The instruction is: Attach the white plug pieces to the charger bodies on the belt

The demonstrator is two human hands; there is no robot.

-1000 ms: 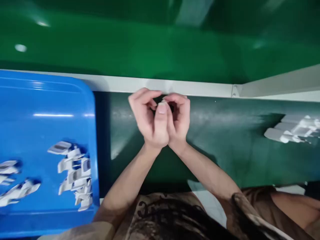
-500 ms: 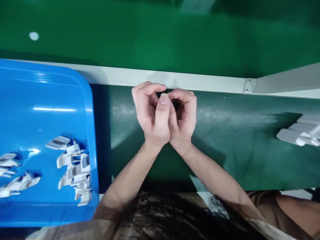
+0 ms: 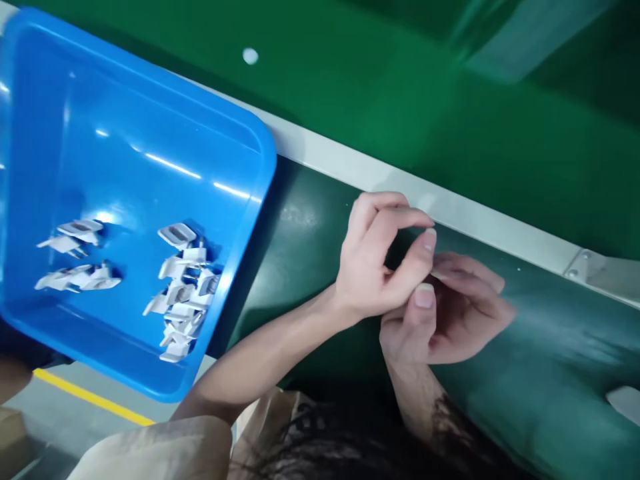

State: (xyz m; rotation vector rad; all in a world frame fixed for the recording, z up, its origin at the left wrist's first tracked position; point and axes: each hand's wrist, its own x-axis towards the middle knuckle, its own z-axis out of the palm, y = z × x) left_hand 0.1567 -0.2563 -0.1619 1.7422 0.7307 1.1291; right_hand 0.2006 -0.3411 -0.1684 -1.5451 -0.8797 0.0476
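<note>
My left hand and my right hand are close together over the dark green work surface, touching or nearly so. My left fingers curve loosely, with a small gap between thumb tip and index tip, and no object shows between them. On my right hand the palm is turned up, its fingers half curled and pointing at the left hand, the thumb standing apart. I see nothing in it, though the left hand partly covers its fingertips.
At the left stands a blue tray holding several white plug adapters. A pale rail crosses behind my hands, with a metal bracket at right. Beyond it lies a white round spot. A white piece shows at the right edge.
The view has turned and shifted left, so more of the blue tray shows. My hands have moved slightly apart from their clasp-like pose, and the right palm has opened upward.
</note>
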